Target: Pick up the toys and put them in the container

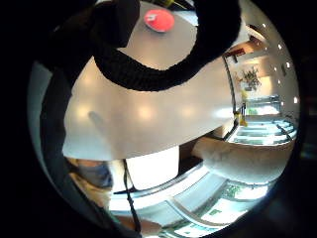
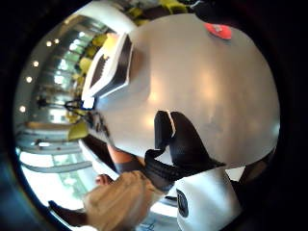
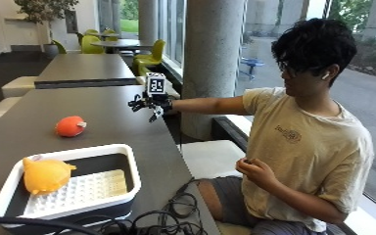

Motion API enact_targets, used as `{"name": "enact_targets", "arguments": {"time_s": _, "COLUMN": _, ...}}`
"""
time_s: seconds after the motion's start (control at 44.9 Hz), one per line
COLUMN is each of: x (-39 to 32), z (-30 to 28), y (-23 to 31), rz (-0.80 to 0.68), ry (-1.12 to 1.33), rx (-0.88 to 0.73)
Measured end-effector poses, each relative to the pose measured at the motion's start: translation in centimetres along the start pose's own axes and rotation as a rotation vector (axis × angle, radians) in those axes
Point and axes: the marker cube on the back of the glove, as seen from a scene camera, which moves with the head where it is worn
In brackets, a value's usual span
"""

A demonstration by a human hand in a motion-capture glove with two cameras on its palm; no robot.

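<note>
An orange-red toy (image 3: 71, 126) lies on the grey table (image 3: 116, 127), left of and nearer the front than my gloved right hand (image 3: 148, 104). The hand hovers over the table's right edge with fingers spread and holds nothing. A yellow plush toy (image 3: 44, 175) sits in the white container (image 3: 130, 169) at the table's front. In the little finger side view the red toy (image 1: 159, 20) lies on the table (image 1: 148, 114) beyond my curved gloved fingers (image 1: 148, 72). The thumb side view shows the same toy (image 2: 218, 30) and the container (image 2: 108, 67) apart on the table (image 2: 207, 96).
Black cables (image 3: 155, 218) are coiled at the table's front edge beside the container. A concrete column (image 3: 211, 58) and a white bench seat (image 3: 207, 156) stand right of the table. A second table (image 3: 83, 66) lies behind. The bare left hand (image 3: 256, 171) is held at the person's chest.
</note>
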Motion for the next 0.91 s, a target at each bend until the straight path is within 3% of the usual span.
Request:
{"name": "enact_targets", "arguments": {"time_s": 0.713, "x": -0.6, "z": -0.7, "y": -0.5, "rz": -0.025, "ry": -0.053, "rx": 0.01}}
{"name": "enact_targets", "arguments": {"time_s": 0.914, "x": 0.2, "z": -1.3, "y": -0.5, "rz": -0.002, "ry": 0.033, "rx": 0.012}}
